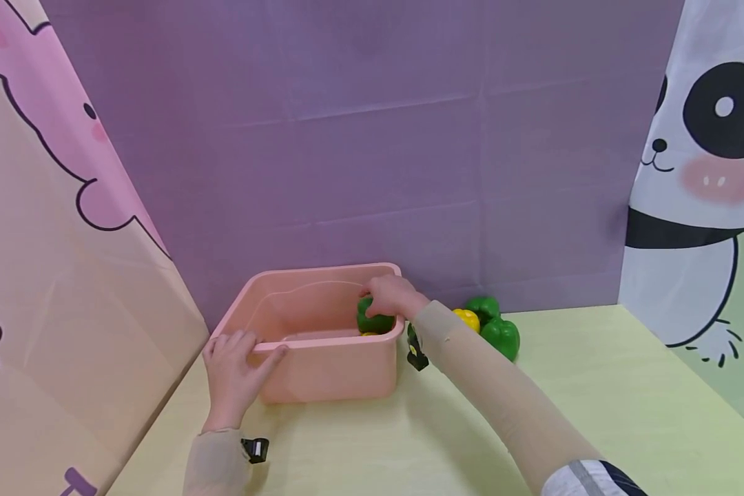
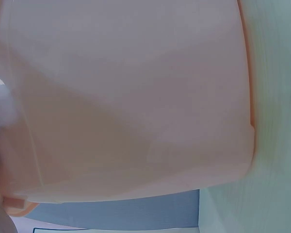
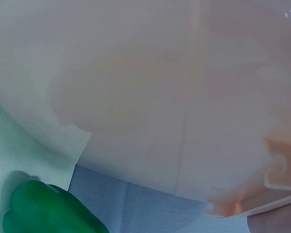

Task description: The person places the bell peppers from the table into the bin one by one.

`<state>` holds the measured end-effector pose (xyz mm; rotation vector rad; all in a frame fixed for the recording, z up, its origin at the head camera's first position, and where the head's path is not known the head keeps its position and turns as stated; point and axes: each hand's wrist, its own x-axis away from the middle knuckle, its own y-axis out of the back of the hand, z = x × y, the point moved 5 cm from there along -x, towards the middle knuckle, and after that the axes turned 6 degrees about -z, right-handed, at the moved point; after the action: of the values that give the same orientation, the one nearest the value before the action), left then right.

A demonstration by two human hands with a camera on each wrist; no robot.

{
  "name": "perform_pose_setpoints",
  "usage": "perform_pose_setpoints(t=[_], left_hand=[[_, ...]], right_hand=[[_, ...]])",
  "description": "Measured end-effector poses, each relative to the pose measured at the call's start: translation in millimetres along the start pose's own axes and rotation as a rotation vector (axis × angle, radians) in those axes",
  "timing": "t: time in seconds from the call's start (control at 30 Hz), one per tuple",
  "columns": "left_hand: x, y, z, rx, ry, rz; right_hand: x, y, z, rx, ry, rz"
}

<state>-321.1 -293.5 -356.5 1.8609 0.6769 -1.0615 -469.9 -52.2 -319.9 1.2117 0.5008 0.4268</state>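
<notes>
A pink plastic bin stands against the back wall, and its side fills most of both wrist views. My left hand grips the bin's front left corner, fingers over the rim and thumb along the outside. Over the right rim reaches my right hand, holding a green bell pepper inside the bin. Just below that pepper a bit of yellow shows, mostly hidden by the front wall.
Right of the bin, partly behind my right forearm, sit a yellow bell pepper, a green bell pepper and another green one behind it. The pale table meets a purple backdrop and printed side walls.
</notes>
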Motion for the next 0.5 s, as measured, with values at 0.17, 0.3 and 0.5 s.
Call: perform_pose_setpoints(t=[0.17, 0.3, 0.5], left_hand=[[0.8, -0.7, -0.3, -0.001, -0.003, 0.001], [0.5, -0.9, 0.1, -0.001, -0.003, -0.001], [0.8, -0.8, -0.1, 0.000, 0.004, 0.003]], right_hand=[[0.6, -1.5, -1.7, -0.072, -0.017, -0.010], [-0.2, -0.2, -3.3, -0.133, 0.019, -0.057], [0.2, 2.4, -7.0, -0.354, 0.131, -0.167]])
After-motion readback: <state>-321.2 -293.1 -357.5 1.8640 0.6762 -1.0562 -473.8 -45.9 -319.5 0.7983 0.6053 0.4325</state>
